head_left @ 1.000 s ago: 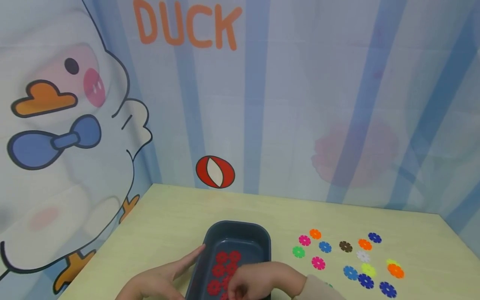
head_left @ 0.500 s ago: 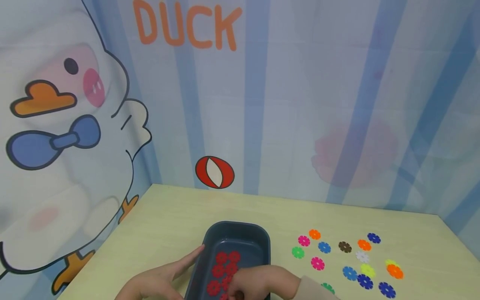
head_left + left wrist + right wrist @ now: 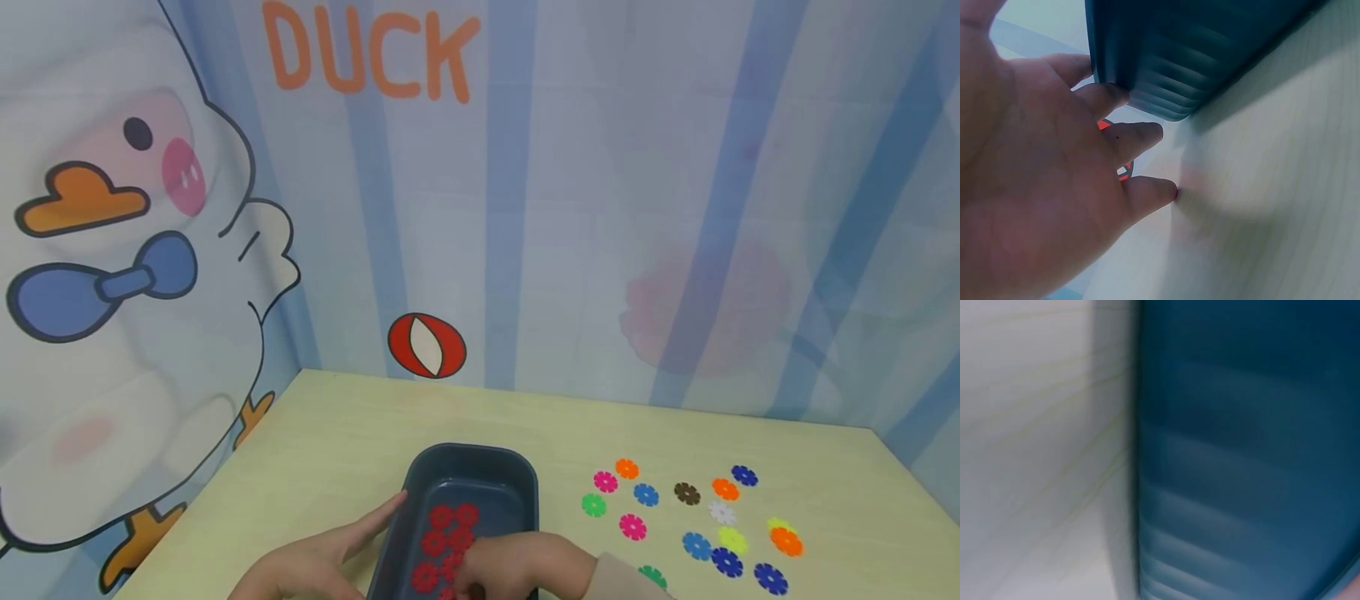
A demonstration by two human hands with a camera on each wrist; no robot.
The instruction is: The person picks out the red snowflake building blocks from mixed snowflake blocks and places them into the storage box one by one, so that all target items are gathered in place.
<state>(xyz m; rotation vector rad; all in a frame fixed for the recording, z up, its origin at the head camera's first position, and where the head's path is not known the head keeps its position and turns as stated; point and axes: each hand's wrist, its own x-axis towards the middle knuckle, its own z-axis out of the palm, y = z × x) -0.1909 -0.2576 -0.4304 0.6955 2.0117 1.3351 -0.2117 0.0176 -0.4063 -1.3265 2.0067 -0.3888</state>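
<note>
A dark blue rectangular tray (image 3: 498, 497) stands at the front of the table with several red snowflake discs (image 3: 433, 542) lying in it. My left hand (image 3: 307, 568) is at the tray's left side, its fingers spread; in the left wrist view the upper fingers of this hand (image 3: 1041, 169) touch the tray's outer wall (image 3: 1172, 56). Inside the tray, my right hand (image 3: 506, 565) reaches down over the red discs with bent fingers. Its fingertips are hidden, and a dark reddish-brown patch shows between them. Only the tray wall (image 3: 1241, 437) and a sliver of skin show in the right wrist view.
Right of the tray, several loose snowflake discs lie scattered, among them a green disc (image 3: 594, 505), a brown disc (image 3: 687, 493), a white disc (image 3: 722, 512) and a dark blue disc (image 3: 771, 578). A printed duck curtain (image 3: 570, 208) hangs behind the table (image 3: 345, 433).
My right hand has shifted very slightly within the tray, its fingers turned a little further down. The whole scene drifts slightly left. Left hand, tray and loose discs keep their places.
</note>
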